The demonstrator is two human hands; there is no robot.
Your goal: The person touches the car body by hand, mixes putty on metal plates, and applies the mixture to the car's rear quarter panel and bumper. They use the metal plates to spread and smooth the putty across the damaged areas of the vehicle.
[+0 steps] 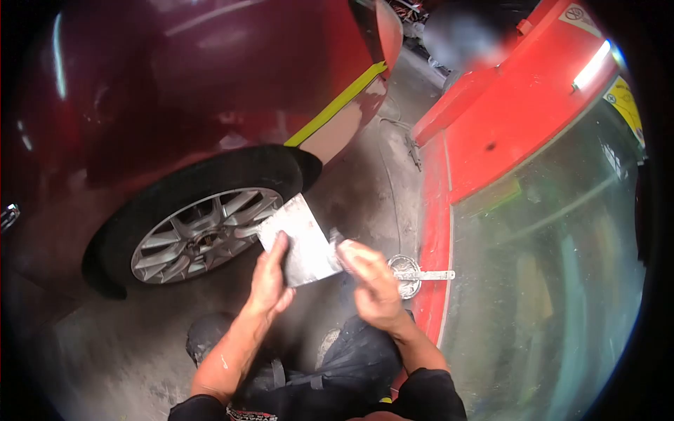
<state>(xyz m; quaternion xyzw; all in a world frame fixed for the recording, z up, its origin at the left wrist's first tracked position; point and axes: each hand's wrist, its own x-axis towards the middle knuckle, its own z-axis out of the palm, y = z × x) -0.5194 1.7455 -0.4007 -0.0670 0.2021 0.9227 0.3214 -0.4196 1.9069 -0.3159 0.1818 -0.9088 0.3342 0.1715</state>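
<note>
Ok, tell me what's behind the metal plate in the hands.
Behind the metal plate show the tyre and grey floor. Fingers of the left hand behind it are covered.

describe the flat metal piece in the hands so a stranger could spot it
Find the dark red car's alloy wheel on the left; just right of it, two hands meet over the floor. The left hand pinches a thin, smeared grey metal sheet, the right hand at its lower right edge. Unlike the round metal piece on the floor, it is angular and held up.
</note>
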